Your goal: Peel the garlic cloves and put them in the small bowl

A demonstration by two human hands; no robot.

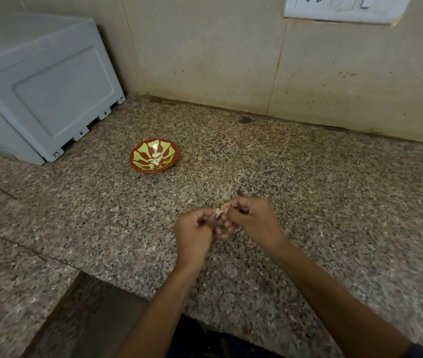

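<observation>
Peeling step in hand. Left hand (195, 232) and right hand (250, 219) meet low-centre over the bench (334, 202), fingers curled, both pinching one garlic clove (218, 211) between the fingertips; a pale bit of skin shows at the tip. How much skin is left, can't tell. Small bowl (154, 155) sits at 11 o'clock from the hands, well apart, several peeled cloves (155, 161) inside. Next, I'd judge: strip the remaining skin, then carry the clove up-left and drop it in. White appliance (39, 83) far left.

We could barely see the garlic clove (218, 211), mostly hidden between both hands' curled fingers. The socket panel (345, 7) and grey appliance (37, 81) were cut off by edges.
</observation>
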